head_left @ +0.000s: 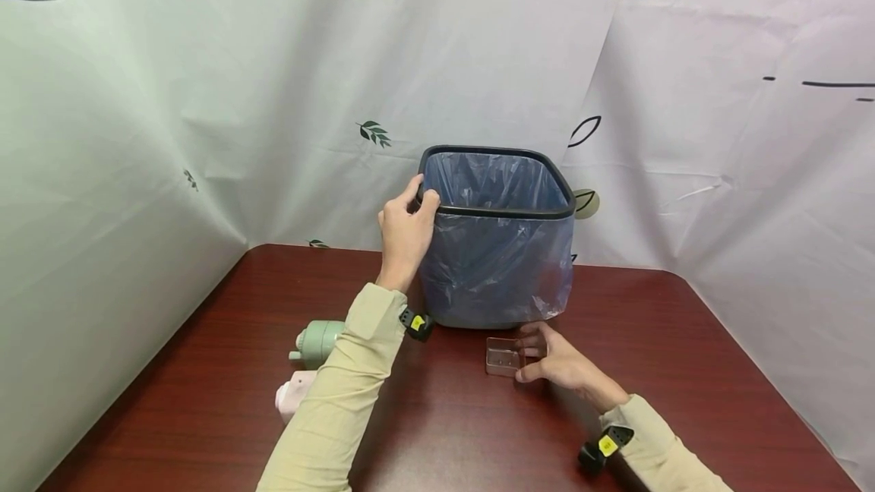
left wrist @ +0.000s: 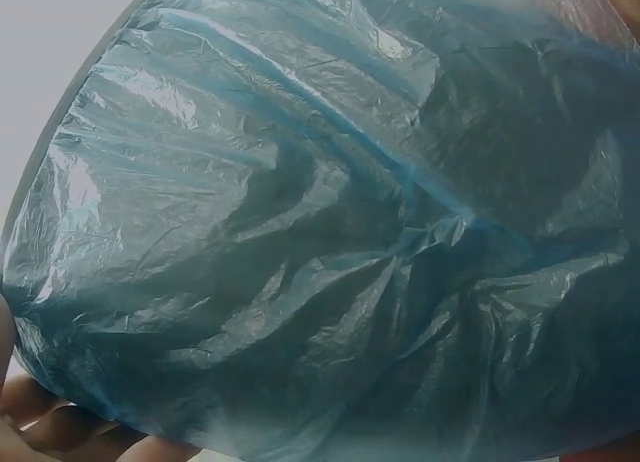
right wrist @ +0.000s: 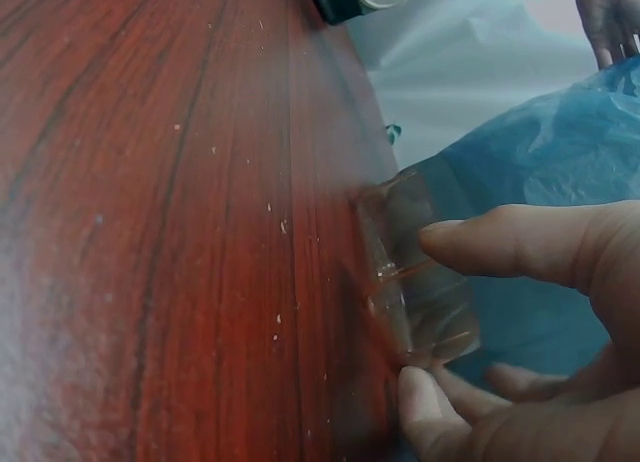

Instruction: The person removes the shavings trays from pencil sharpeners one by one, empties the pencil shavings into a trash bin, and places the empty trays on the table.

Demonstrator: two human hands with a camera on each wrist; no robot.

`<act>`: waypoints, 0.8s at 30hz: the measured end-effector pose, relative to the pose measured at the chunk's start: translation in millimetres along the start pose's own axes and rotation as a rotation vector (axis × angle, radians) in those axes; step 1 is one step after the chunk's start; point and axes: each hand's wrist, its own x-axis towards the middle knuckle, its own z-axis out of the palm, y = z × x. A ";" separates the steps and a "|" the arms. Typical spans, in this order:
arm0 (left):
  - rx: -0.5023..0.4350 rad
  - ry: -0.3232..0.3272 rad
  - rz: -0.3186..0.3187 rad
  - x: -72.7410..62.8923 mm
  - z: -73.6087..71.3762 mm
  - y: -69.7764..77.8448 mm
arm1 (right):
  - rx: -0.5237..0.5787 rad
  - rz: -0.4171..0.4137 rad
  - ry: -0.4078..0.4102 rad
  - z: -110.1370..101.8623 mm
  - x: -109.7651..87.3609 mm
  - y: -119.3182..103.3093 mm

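Note:
My left hand point(head_left: 406, 232) grips the black rim of a bin point(head_left: 506, 214) at its left side, thumb and fingers around the edge. The bin is lined with a thin blue plastic bag point(left wrist: 300, 232), which fills most of the left wrist view. My right hand point(head_left: 554, 359) is at a small clear plastic box point(head_left: 502, 357) on the table in front of the bin. Its thumb and fingers are spread around the right end of the box point(right wrist: 400, 282), with a gap between thumb and fingertips. Whether they press on it is hard to see.
A green rounded container point(head_left: 320, 343) and a pink one point(head_left: 295, 392) lie left of the bin, partly hidden by my left sleeve. The dark red wooden table point(head_left: 205, 370) is enclosed by white printed cloth point(head_left: 478, 44) at the back and sides.

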 end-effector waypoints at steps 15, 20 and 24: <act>0.000 -0.012 -0.017 -0.2 -0.6 0.1 | -0.339 -0.075 0.257 20.8 -9.9 -24.9; 0.017 -0.039 -0.021 -2.7 1.5 0.1 | -0.155 -0.101 0.152 32.9 -10.2 -33.6; 0.014 -0.066 -0.019 -5.1 0.2 0.6 | -0.063 -0.137 0.039 42.8 -6.4 -37.9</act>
